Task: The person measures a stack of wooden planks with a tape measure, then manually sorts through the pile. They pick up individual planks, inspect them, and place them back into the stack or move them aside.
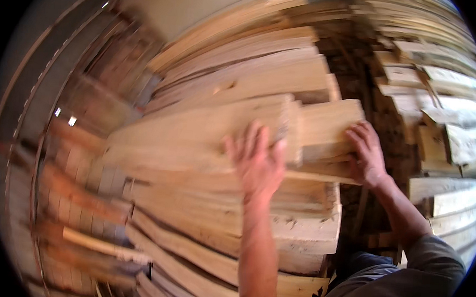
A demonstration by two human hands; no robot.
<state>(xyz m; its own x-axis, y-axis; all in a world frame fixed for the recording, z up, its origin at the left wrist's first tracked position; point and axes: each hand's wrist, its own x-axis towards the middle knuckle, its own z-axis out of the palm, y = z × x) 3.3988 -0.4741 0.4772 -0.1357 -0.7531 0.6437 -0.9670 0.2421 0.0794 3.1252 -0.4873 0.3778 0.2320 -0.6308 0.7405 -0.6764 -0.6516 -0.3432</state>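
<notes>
My left hand (259, 162) lies on top of a wide pale wooden plank (195, 129), near its right end, fingers stretched out and spread. The picture is slightly smeared there. A second board (327, 121) sticks out to the right from beyond that plank's end. Around its right end my right hand (366, 154) is closed, fingertips on the upper face and the thumb side lower down at the edge. Both pieces rest on a stack of rough planks (304, 229), whose ends show near me.
More long boards (242, 72) lie on the far side of the stack. At the right stand piles of sawn timber (456, 145), with a dark gap (357, 74) between. On the left are a metal frame (35, 71) and a blurred brick-like surface (79, 166).
</notes>
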